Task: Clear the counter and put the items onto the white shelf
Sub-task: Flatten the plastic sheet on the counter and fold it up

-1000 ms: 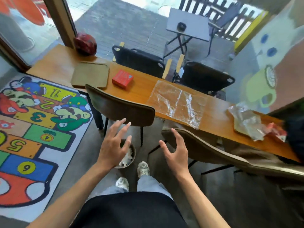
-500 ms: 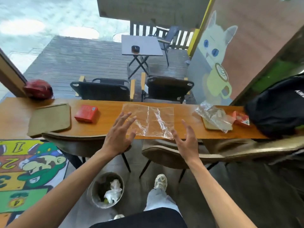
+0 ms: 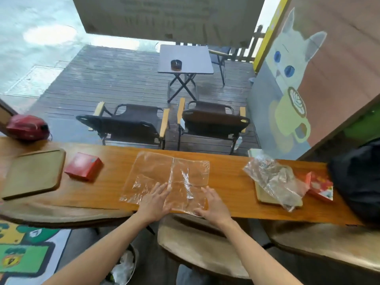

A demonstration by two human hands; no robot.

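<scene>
Currently both hands lie flat on the clear plastic sheets (image 3: 164,179), at the near edge of the wooden worktop (image 3: 230,182), centre of view. Left hand (image 3: 154,200): fingers straight, spread, pressing down; grip fully open, nothing held. Right hand (image 3: 213,203): same posture, palm on the sheet's near right corner, nothing grasped.

Other items to clear: red box (image 3: 83,166) and tan tray (image 3: 33,173) to the left; crumpled plastic bag (image 3: 275,179) over a flat tan board (image 3: 265,196), with a red packet (image 3: 320,186), to the right. Red helmet-like object (image 3: 26,127) at far left; black bag (image 3: 357,177) at far right. White shelf not in view.

Risks, judged:
- Film is thin and slick; a flat-palm slide toward the edge may let it slip off and drop toward the bin (image 3: 123,268) below.
- Two overlapping sheets, apparently; pinching one could leave the other behind.
- Static cling or a draught from the open deck side may fold or lift the film during carrying.
</scene>
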